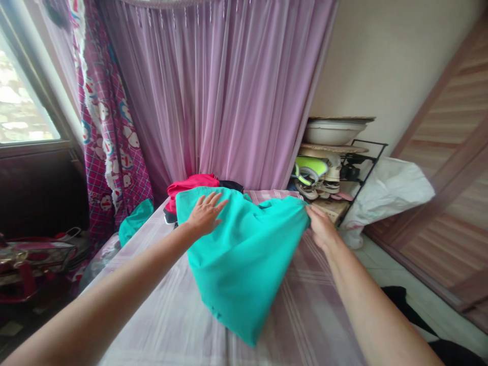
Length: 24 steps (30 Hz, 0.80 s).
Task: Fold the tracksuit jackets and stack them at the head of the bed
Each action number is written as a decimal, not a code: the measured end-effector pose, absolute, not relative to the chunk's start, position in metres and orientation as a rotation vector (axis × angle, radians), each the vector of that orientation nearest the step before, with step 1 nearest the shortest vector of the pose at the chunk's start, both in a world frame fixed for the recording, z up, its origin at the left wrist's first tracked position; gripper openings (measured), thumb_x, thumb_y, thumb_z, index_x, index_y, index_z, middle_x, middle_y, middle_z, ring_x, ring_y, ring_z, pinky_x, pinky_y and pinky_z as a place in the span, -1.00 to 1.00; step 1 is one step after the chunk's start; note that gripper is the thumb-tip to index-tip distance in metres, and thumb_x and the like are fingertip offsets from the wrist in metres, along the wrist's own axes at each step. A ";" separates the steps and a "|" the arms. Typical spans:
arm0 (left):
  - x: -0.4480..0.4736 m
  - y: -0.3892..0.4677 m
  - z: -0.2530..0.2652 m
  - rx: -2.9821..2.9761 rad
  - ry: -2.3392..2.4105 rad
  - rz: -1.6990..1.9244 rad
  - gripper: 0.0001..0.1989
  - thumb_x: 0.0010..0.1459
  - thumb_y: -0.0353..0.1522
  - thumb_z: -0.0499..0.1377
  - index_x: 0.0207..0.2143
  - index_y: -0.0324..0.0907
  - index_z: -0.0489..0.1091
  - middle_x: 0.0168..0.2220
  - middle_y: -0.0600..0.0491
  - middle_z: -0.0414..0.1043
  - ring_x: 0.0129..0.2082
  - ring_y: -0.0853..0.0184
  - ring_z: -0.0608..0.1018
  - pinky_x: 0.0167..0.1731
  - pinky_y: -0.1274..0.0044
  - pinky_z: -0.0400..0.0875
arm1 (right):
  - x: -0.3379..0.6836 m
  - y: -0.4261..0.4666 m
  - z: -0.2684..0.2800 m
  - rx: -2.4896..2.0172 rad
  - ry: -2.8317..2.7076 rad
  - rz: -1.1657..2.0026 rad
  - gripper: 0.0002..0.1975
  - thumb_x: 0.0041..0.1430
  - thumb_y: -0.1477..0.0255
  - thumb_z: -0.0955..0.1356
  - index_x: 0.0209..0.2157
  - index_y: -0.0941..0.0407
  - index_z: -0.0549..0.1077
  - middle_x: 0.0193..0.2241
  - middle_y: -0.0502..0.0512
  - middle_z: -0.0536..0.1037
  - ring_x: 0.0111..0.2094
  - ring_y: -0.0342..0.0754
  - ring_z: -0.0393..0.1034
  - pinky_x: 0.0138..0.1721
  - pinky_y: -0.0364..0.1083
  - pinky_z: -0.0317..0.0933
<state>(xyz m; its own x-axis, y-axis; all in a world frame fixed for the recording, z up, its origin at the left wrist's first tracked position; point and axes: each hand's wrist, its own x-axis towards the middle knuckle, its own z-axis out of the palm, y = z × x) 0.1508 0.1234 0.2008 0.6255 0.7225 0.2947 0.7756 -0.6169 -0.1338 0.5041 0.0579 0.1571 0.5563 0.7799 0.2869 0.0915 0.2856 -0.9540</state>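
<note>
A teal garment point(244, 254) lies spread and partly folded over on the checked sheet of the bed, narrowing to a corner toward me. My left hand point(208, 212) rests flat on its upper left part, fingers spread. At the upper right edge of the cloth, my right hand point(321, 223) pinches the fabric between thumb and fingers. Just behind the garment sits a bunched red cloth point(194, 182), with a dark cloth point(231, 185) beside it. What kind of garment the teal one is, I cannot tell.
A purple curtain point(229, 101) hangs behind the bed point(141, 295). Another teal cloth point(136, 219) lies at the left edge. On the right stand a rack point(368, 173) with shoes and a basin point(335, 132), a white sack point(396, 190) and a wooden door point(442, 168).
</note>
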 end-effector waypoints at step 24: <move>0.313 0.186 0.125 -2.906 -0.654 0.059 -0.22 -0.10 -0.30 0.41 0.20 0.00 0.29 0.37 -0.09 0.04 0.37 -0.02 0.05 0.30 0.07 -0.13 | 0.566 0.015 0.197 -1.393 -1.164 1.203 -0.61 -0.22 0.15 0.56 -0.37 0.13 0.61 -0.37 0.21 0.65 -0.29 0.23 0.54 -0.27 0.13 0.44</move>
<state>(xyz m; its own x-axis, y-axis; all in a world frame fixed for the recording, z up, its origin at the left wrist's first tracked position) 0.3126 0.1860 0.1247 0.9035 0.4286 -0.0032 0.4222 -0.8912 -0.1658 0.5662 0.0149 0.1970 0.0724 0.9906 -0.1159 0.0832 -0.1218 -0.9891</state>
